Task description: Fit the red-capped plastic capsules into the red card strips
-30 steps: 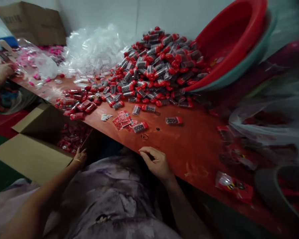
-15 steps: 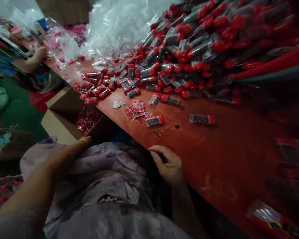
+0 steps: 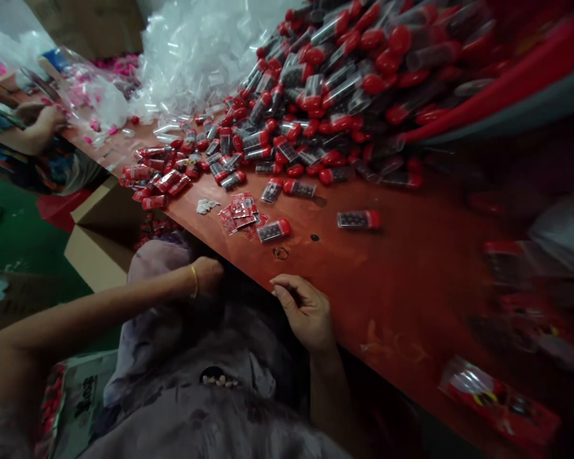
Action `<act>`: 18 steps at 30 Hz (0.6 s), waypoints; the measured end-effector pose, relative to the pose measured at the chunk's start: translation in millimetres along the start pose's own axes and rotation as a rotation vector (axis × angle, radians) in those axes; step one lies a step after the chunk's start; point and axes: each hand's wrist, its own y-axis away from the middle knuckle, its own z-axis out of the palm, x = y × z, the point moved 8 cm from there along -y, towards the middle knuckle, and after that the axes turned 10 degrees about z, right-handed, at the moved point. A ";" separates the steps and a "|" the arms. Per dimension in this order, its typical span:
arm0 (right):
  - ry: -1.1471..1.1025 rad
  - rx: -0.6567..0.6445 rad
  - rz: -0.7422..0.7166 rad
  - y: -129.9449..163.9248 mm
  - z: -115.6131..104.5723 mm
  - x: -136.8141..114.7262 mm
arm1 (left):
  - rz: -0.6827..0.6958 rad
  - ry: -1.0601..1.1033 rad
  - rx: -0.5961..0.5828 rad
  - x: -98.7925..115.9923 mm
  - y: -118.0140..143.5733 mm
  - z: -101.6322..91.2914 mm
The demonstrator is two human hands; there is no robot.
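Your left hand (image 3: 210, 274) is curled up just left of the middle of the frame, by your purple-grey clothes (image 3: 146, 280). A thin gold-coloured bracelet (image 3: 194, 282) is on that wrist. The fingers are too dark to see well, so you cannot tell if they hold anything.

Your right hand (image 3: 310, 315) is at the near edge of the red-brown table (image 3: 392, 280), just below the middle of the frame. Its fingers bend in, and the thumb and first finger are close, with a narrow gap. You cannot tell if something small is in there.

Nearest to that hand, in the middle of the frame, lies a clear plastic tube with a red cap and dark round bits inside (image 3: 272, 231). It touches a little pile of flat red printed papers (image 3: 240, 210). A crumpled white scrap (image 3: 206, 206) is just left of them. Another clear tube with a red cap (image 3: 358, 219) lies alone, right of the middle.

A big heap of red-capped clear tubes (image 3: 310, 95) fills the upper middle and upper right. To its left are shiny red wrapped packs (image 3: 165, 182). Below those, a brown cardboard box (image 3: 93, 255) stands open. Another person's hand (image 3: 48, 124) is at the upper left.
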 end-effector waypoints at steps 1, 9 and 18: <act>-0.004 -0.002 0.008 -0.2 -0.1 0.1 | 0.058 -0.018 -0.093 16.7 5.0 5.4; -0.009 0.009 0.008 -2.0 -0.3 0.8 | 0.306 0.488 -0.385 119.7 36.1 -31.6; 0.003 0.089 0.169 -9.7 -0.2 13.0 | 0.061 1.258 0.143 86.9 -15.5 -48.7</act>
